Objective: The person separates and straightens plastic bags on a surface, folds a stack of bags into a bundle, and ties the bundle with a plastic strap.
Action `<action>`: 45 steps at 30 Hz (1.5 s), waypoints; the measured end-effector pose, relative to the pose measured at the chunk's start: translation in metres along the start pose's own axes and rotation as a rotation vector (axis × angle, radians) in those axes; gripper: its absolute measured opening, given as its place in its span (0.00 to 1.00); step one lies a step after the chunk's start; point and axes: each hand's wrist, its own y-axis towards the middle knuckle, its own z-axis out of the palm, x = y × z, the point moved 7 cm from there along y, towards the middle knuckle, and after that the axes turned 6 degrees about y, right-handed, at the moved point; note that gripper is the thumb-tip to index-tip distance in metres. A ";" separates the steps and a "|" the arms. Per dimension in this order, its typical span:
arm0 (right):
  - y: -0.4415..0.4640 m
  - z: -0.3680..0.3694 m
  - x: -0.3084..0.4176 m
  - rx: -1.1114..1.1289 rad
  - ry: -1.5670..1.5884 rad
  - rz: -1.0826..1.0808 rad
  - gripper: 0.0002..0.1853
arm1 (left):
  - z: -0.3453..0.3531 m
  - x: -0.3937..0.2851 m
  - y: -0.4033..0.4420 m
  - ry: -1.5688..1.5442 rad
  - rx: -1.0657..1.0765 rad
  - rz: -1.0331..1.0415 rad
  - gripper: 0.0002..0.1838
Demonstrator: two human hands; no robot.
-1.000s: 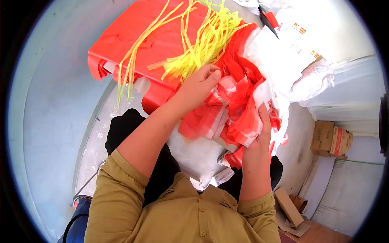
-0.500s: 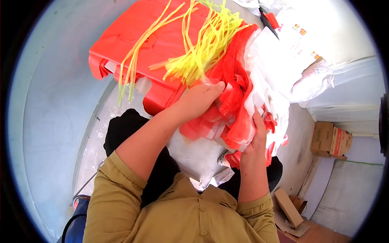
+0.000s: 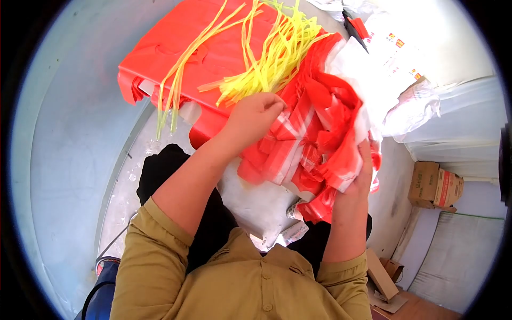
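A bunch of red and white plastic bags (image 3: 333, 114) lies over the right part of a red-covered surface (image 3: 213, 64). My right hand (image 3: 356, 178) is wrapped round the lower right edge of the bags, its thumb on top. At the bags' left edge is my left hand (image 3: 261, 112), its fingers curled together; what they hold, if anything, is too small to make out. Yellow plastic strips (image 3: 266, 58) lie just beyond my left hand, and several of them hang over the front edge of the red surface.
White printed sacks (image 3: 392, 58) are at the upper right, with a crumpled white bag (image 3: 413, 106) beside them. Cardboard boxes (image 3: 426, 184) stand at the right. Loose cardboard (image 3: 383, 274) lies lower right. A blue object (image 3: 104, 288) is at the lower left.
My left hand moved right and down, then back left and up. My right hand has shifted right with the edge of the bags, and the bags are spread wider between my hands.
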 end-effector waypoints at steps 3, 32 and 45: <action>0.024 -0.007 0.015 0.156 0.197 0.034 0.24 | 0.018 -0.011 0.001 0.434 -0.141 0.575 0.10; 0.020 -0.033 0.005 -0.099 0.245 0.070 0.28 | 0.046 -0.005 0.004 0.379 0.130 0.228 0.17; 0.001 -0.032 -0.014 -0.027 0.222 0.221 0.28 | 0.060 -0.016 0.001 0.506 0.208 0.068 0.38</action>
